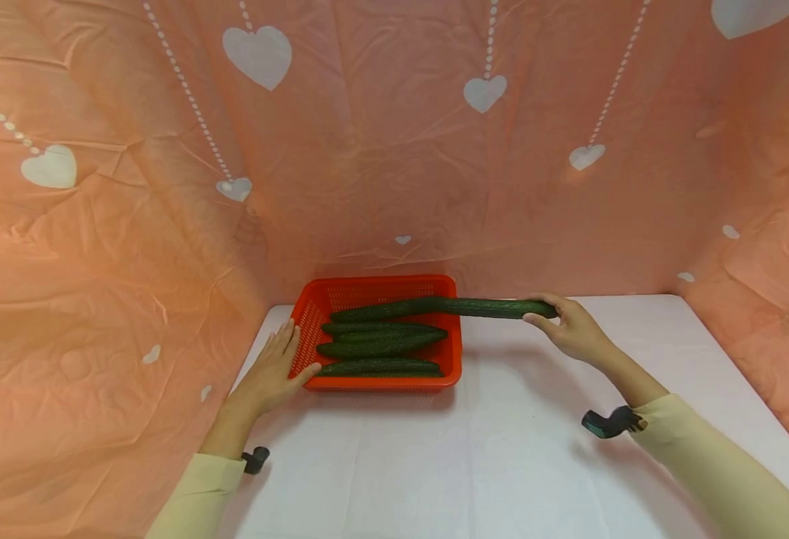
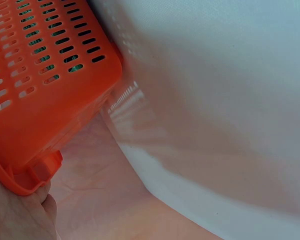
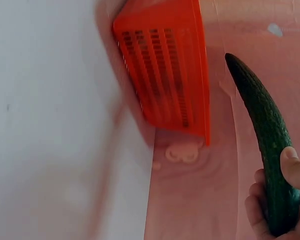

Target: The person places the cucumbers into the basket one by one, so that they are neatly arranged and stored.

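Note:
My right hand (image 1: 579, 333) grips a long dark green cucumber (image 1: 489, 308) by one end, thumb on one side and fingers round the other. Its far end reaches over the right rim of a red plastic basket (image 1: 460, 352). In the right wrist view the held cucumber (image 3: 262, 117) looks slightly curved and tapers to a tip. Inside the basket several more cucumbers (image 1: 381, 346) lie side by side. At the basket's left side, my left hand (image 1: 269, 378) rests on the rim with fingers extended; the left wrist view shows only part of that hand (image 2: 20, 215) against the rim.
The basket stands near the back left of a white table (image 1: 421, 464). An orange-pink cloth with white hearts (image 1: 367, 150) hangs behind and at both sides. Dark wrist-camera mounts (image 1: 611, 423) sit by the sleeves.

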The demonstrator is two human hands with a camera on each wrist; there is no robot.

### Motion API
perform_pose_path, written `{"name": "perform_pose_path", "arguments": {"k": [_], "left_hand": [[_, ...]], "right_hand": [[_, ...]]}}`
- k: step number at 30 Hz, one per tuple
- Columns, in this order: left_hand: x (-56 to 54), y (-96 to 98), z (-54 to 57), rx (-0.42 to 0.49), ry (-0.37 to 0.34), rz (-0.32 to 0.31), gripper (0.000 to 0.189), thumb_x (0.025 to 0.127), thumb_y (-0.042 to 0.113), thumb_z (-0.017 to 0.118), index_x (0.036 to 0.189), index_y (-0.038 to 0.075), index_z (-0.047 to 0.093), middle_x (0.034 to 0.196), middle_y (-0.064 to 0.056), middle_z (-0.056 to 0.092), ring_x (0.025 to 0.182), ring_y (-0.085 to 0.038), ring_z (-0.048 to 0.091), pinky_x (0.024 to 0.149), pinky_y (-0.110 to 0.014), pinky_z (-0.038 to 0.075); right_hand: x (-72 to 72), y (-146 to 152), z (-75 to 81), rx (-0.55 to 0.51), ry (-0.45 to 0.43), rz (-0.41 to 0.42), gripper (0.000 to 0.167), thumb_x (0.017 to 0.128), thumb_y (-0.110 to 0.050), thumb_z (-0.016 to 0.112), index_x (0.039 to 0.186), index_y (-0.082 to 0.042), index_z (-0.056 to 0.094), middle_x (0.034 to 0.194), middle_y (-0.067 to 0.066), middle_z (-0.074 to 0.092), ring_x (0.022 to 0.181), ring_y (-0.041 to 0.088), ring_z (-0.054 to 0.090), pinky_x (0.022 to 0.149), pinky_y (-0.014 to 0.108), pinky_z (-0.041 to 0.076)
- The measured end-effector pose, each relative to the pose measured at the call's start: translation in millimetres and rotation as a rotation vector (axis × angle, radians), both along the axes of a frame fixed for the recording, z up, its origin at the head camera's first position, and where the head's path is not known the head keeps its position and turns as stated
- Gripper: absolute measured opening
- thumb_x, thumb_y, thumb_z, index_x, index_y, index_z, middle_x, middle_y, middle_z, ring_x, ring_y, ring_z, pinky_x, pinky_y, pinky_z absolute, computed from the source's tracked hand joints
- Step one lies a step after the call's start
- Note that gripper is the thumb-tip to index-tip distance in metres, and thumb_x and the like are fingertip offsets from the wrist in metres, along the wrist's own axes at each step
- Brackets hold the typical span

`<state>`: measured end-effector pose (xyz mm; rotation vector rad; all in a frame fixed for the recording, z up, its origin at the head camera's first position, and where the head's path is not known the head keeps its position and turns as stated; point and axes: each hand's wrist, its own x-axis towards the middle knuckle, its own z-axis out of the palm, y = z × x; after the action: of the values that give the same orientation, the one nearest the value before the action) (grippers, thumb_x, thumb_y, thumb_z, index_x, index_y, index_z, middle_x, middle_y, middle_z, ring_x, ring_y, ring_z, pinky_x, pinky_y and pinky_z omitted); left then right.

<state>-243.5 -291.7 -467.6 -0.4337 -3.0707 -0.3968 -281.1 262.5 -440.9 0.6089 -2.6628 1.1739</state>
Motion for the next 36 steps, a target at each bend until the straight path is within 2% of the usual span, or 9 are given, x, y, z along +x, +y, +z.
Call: {"name": "perform_pose_path", "arguments": {"k": [6,13,16,20,28,36], "left_hand": [[-0.7,0.3,0.0,0.002,0.001,-0.005,0.101,0.107,0.063,0.052,0.167,-0.008,0.015,0.179,-0.024,0.001,0.164,-0.048,0.006,0.133,-0.06,0.006],[-1.2,0.3,0.6,0.001,0.009,-0.014,0.101,0.107,0.062,0.053,0.167,-0.009,0.015,0.179,-0.024,0.002,0.164,-0.047,0.006,0.133,-0.06,0.006],[-1.7,0.0,0.8,0.005,0.01,-0.017,0.101,0.107,0.062,0.053,0.167,-0.009,0.015,0.178,-0.025,0.002,0.164,-0.047,0.005,0.133,-0.059,0.006],[-2.2,0.0,1.3,0.006,0.005,-0.018,0.101,0.106,0.062,0.054,0.167,-0.009,0.014,0.178,-0.025,0.001,0.164,-0.047,0.005,0.133,-0.059,0.006],[-2.3,0.5,1.6,0.01,-0.007,-0.01,0.102,0.106,0.064,0.053,0.167,-0.008,0.014,0.179,-0.025,0.001,0.164,-0.048,0.004,0.133,-0.06,0.005],[-0.1,-0.3,0.0,0.01,-0.006,-0.001,0.102,0.105,0.065,0.052,0.168,-0.008,0.016,0.179,-0.024,0.002,0.163,-0.05,0.006,0.132,-0.062,0.006]], "right_hand": [[0.4,-23.1,-3.9,-0.036,-0.012,0.028,0.036,0.105,-0.02,0.073,0.138,-0.007,0.069,0.124,0.019,0.073,0.095,0.03,0.06,0.076,0.038,0.046],[2.0,-53.9,-5.5,-0.085,0.006,0.079,0.03,0.102,-0.014,0.076,0.131,-0.007,0.072,0.117,0.014,0.074,0.1,0.03,0.061,0.086,0.046,0.051],[2.4,-66.9,-6.5,-0.095,0.009,0.1,0.031,0.101,-0.013,0.076,0.131,-0.005,0.071,0.12,0.014,0.074,0.104,0.032,0.065,0.095,0.053,0.055],[2.4,-84.3,-8.6,-0.112,0.032,0.133,0.032,0.1,-0.01,0.076,0.13,0.0,0.071,0.125,0.017,0.074,0.113,0.036,0.067,0.105,0.061,0.054],[0.9,-113.6,-15.4,-0.105,0.06,0.217,0.032,0.099,-0.008,0.077,0.129,-0.001,0.071,0.127,0.017,0.073,0.115,0.036,0.068,0.106,0.059,0.055],[4.8,-144.7,-18.4,-0.08,-0.01,0.225,0.032,0.1,-0.01,0.076,0.131,-0.004,0.071,0.126,0.015,0.073,0.107,0.031,0.065,0.106,0.056,0.055]]}}
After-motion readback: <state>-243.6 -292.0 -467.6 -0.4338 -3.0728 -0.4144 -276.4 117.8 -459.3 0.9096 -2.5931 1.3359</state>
